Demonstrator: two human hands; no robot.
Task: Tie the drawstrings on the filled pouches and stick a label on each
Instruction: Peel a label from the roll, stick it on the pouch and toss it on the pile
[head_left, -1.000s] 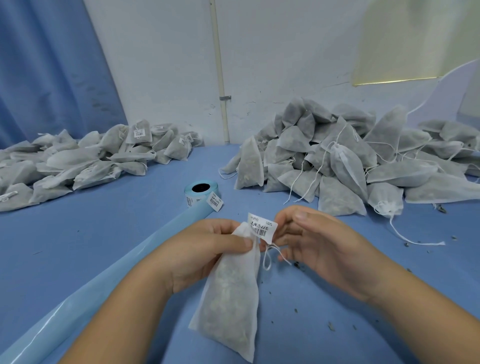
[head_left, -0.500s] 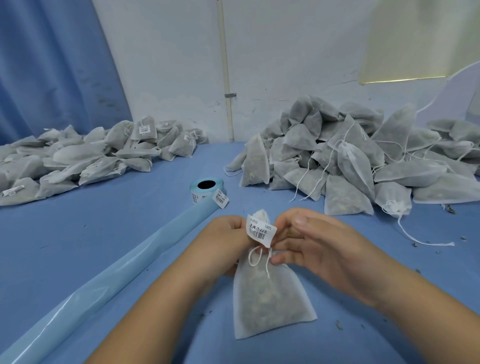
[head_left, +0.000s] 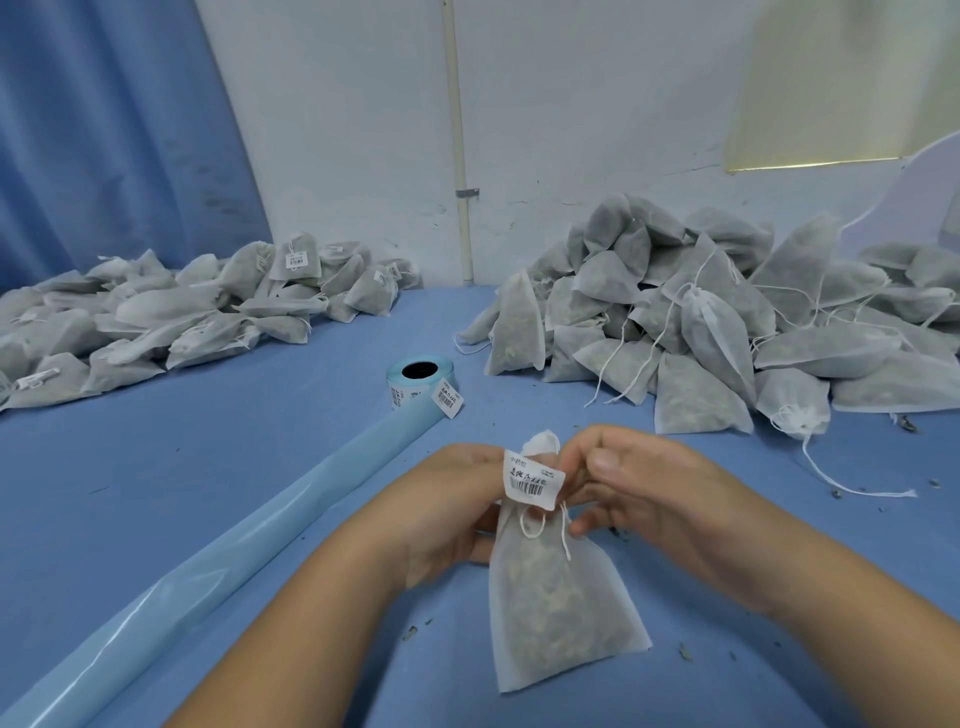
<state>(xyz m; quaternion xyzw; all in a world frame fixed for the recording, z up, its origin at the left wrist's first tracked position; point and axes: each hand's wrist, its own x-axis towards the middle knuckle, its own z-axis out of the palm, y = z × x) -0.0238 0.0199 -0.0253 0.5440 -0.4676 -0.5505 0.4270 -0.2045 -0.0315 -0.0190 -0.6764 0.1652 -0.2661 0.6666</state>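
Holding pouch on worktop, neck pinched between left grip and right grip; barcode label there, characters unreadable.

pouch swung upright (was tilted), label onto neck
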